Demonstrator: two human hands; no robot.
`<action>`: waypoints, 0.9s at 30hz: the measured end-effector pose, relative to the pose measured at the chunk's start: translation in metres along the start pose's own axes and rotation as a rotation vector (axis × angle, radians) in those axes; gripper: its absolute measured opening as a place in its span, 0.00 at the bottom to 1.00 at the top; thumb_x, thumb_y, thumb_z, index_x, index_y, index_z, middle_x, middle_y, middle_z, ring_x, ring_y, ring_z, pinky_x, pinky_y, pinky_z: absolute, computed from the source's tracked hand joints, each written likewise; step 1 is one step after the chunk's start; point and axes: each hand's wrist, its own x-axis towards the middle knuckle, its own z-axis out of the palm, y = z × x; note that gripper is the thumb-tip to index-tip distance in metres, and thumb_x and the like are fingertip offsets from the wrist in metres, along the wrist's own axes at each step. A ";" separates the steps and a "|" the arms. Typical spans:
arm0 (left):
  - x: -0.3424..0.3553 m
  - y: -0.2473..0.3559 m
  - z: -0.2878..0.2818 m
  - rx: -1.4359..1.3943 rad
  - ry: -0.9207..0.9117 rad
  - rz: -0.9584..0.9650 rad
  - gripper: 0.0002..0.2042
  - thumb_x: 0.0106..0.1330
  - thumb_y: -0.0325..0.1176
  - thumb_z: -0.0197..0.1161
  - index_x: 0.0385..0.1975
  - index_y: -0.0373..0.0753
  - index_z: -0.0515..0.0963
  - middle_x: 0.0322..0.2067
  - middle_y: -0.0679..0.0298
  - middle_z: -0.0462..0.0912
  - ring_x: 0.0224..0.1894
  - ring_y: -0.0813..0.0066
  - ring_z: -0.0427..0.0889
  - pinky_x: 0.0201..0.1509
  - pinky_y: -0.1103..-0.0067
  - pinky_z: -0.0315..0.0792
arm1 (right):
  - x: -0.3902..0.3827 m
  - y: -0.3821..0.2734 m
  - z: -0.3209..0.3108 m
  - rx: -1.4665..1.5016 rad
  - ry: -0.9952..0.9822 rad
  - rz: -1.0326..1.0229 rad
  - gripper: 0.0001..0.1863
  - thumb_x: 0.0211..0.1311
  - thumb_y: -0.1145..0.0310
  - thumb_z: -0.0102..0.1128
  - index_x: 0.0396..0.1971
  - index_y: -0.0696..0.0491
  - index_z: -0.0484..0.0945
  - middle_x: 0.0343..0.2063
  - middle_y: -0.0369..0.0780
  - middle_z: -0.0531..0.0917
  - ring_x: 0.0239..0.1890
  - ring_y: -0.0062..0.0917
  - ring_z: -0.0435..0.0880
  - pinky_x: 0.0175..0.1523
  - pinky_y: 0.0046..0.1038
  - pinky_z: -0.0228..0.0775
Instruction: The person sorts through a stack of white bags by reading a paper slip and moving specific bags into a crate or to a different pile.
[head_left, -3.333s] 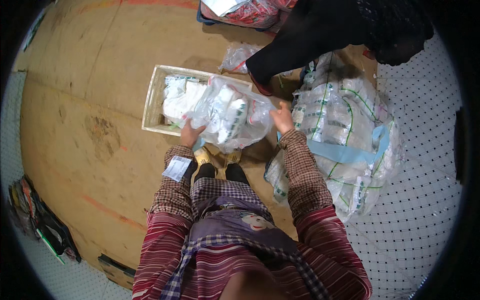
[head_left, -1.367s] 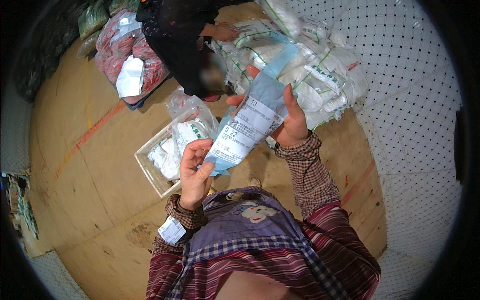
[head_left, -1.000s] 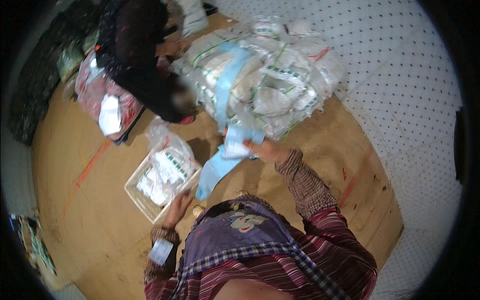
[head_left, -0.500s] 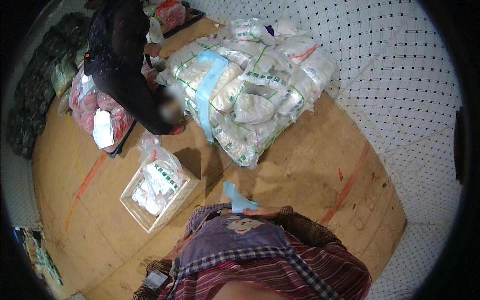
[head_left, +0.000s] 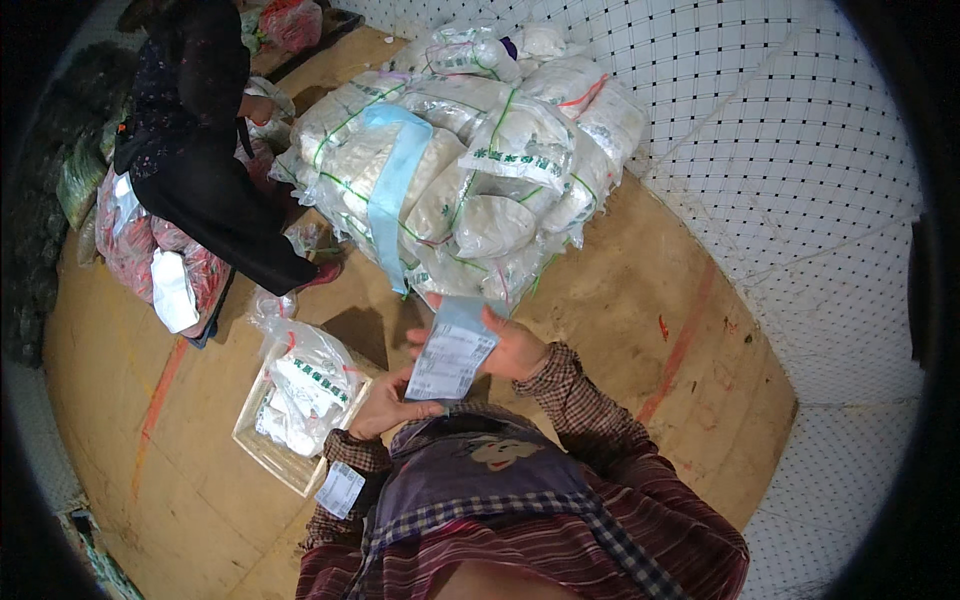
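In front of my waist, I hold a strip of white printed labels [head_left: 452, 362] with light blue backing. My right hand [head_left: 522, 352] is closed around its upper right part, thumb in front and fingertips showing past the left edge. My left hand [head_left: 383, 408] pinches the strip near its lower left corner. A single white printed label [head_left: 340, 489] sits on my left sleeve. Beside my left forearm stands a pale box [head_left: 300, 472] with a clear plastic bag [head_left: 312, 378] of white contents inside and rising over the rim.
Ahead lies a large heap of clear bags [head_left: 495, 225] with white contents, a light blue strip [head_left: 393, 185] draped over it. A co-worker in dark clothes [head_left: 205, 170] stands at the left, by red-filled bags [head_left: 130, 240]. A white patterned sheet [head_left: 760, 130] lines the right side.
My hands have come up and forward from my waist, turning the label strip so its printed side shows. My left hand has come into view. The scene has shifted left in the picture.
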 end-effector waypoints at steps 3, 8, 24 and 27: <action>0.023 -0.001 -0.003 0.043 0.065 -0.028 0.16 0.51 0.23 0.62 0.41 0.32 0.72 0.36 0.65 0.77 0.38 0.81 0.74 0.43 0.83 0.68 | -0.004 -0.024 -0.035 -0.062 0.173 0.069 0.41 0.54 0.40 0.39 0.60 0.52 0.44 0.54 0.51 0.61 0.57 0.37 0.61 0.59 0.37 0.52; -0.002 -0.005 -0.037 -0.236 0.381 0.082 0.16 0.51 0.21 0.60 0.42 0.34 0.72 0.37 0.64 0.78 0.38 0.78 0.75 0.44 0.81 0.69 | -0.020 -0.018 -0.152 -0.486 0.482 0.563 0.22 0.56 0.58 0.52 0.44 0.60 0.68 0.34 0.42 0.77 0.36 0.25 0.78 0.41 0.25 0.71; -0.158 -0.090 0.097 -0.579 1.841 0.418 0.19 0.49 0.22 0.58 0.44 0.33 0.67 0.36 0.62 0.76 0.35 0.73 0.76 0.39 0.78 0.72 | 0.036 0.066 -0.289 -1.467 -0.123 1.051 0.21 0.54 0.59 0.52 0.42 0.60 0.69 0.33 0.45 0.77 0.33 0.28 0.77 0.37 0.26 0.68; -0.194 -0.087 0.091 -0.485 1.898 0.483 0.22 0.48 0.22 0.60 0.46 0.34 0.65 0.39 0.63 0.74 0.40 0.74 0.74 0.43 0.78 0.70 | 0.056 0.089 -0.235 -1.460 -0.320 1.171 0.19 0.57 0.61 0.50 0.42 0.60 0.69 0.27 0.39 0.76 0.26 0.18 0.75 0.29 0.20 0.67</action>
